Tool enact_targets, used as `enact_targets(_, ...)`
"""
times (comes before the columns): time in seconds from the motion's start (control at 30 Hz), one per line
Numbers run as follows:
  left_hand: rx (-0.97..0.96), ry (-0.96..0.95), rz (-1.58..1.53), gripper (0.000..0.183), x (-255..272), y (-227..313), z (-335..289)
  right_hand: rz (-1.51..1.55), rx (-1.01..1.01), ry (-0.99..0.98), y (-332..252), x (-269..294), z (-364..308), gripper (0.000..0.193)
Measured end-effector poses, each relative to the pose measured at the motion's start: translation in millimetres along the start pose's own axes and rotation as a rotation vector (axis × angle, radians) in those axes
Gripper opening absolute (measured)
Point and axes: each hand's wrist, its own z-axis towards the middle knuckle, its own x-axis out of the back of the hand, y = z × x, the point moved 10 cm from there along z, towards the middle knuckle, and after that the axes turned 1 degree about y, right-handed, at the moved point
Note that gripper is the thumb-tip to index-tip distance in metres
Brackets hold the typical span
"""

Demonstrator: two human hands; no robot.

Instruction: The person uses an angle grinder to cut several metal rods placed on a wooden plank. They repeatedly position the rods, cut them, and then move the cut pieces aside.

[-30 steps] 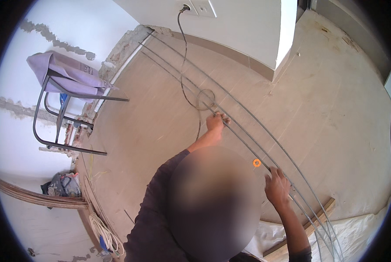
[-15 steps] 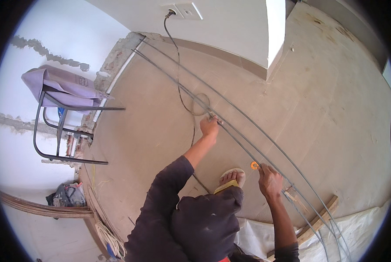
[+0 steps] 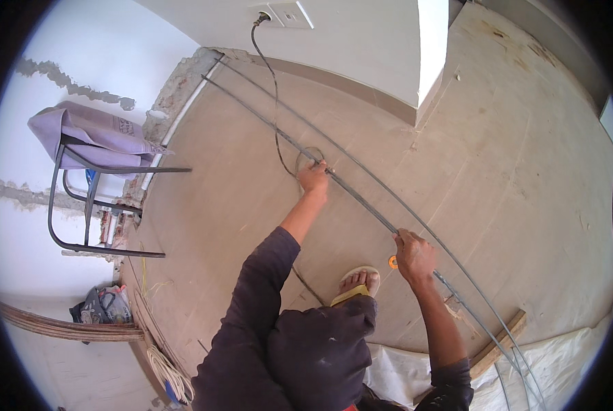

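Observation:
Long thin grey steel rods run diagonally across the floor from the far left wall to the near right. Two of these rods (image 3: pixel 362 201) lie close together between my hands. My left hand (image 3: pixel 313 178) is closed around them near the middle of the view. Further along, to the near right, my right hand (image 3: pixel 414 256) also grips the pair, with its fingers wrapped over them. Another rod (image 3: pixel 392 191) lies apart on the far side, outside both hands. A small orange ring-shaped thing (image 3: pixel 393 262) is on the floor beside my right hand.
A black cable (image 3: pixel 275 103) drops from a wall socket (image 3: pixel 265 15) and passes under the rods. At left stands a metal-framed chair (image 3: pixel 90 250) with a lilac cloth (image 3: pixel 104 137). A wooden batten (image 3: pixel 498 344) and white sheeting (image 3: pixel 402 366) lie near right. My sandalled foot (image 3: pixel 359 282) is close by.
My right hand has moved up and left along the rods, and the two held rods have come together there. My left hand has shifted slightly left and away, still gripping.

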Motion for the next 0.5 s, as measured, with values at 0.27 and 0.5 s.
enact_targets(0.27,-0.007,0.027,-0.049,0.010,14.8,-16.9,13.1,0.039,-0.031,-0.011,-5.3,-25.7,-11.6,0.019)
enact_targets(0.5,-0.101,0.093,0.212,0.011,34.3,-19.6,57.7,-0.013,0.065,0.069,-17.4,-29.6,-18.7,0.025)
